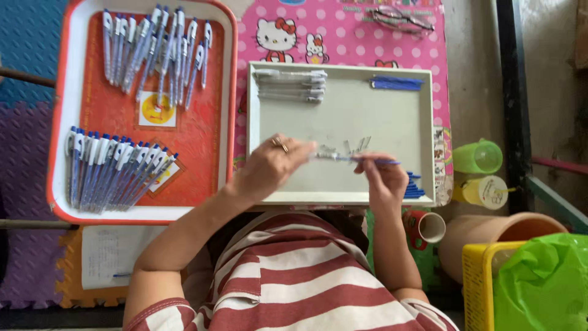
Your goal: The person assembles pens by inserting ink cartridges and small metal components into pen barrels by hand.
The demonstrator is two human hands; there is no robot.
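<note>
Striped sleeves frame both hands over the grey tray [343,129] — the left hand [269,167] pinches the clear pen barrel [327,156], the right hand [383,178] closes on the blue refill [376,161]; keeping both level and in line should help it slide straight.

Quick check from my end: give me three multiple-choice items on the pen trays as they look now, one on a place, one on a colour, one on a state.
1. Where do the finished pens lie?
A. red tray
B. white tray
C. yellow basket

2. What colour are the refills in the white tray's far corner?
A. green
B. blue
C. red

3. What are the hands doing?
A. resting empty
B. both holding one pen
C. lifting the tray

Answers: 1 A, rows of them fill the red tray. 2 B, the bundle is blue. 3 B, the left hand and right hand grip the ends of one pen.
</note>
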